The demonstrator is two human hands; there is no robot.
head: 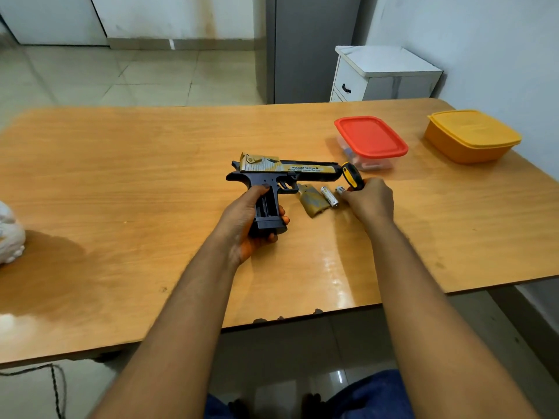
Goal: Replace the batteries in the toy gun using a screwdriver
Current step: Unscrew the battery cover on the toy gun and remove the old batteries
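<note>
The black and gold toy gun point(287, 170) lies on its side on the wooden table point(121, 192), barrel pointing right. My left hand point(242, 222) grips its black handle, where the battery slot shows open. The gold grip cover point(313, 202) lies loose on the table just right of the handle. One silver battery point(329, 196) rests beside the cover. My right hand point(370, 199) is closed around a second battery point(341, 189), next to the yellow and black screwdriver handle point(352, 176), which it touches or covers.
A clear box with a red lid point(370, 140) stands behind the screwdriver. An orange lidded box point(472, 134) sits at the far right by the wall. A white object point(9, 237) lies at the left table edge. A white drawer cabinet point(384, 74) stands beyond the table.
</note>
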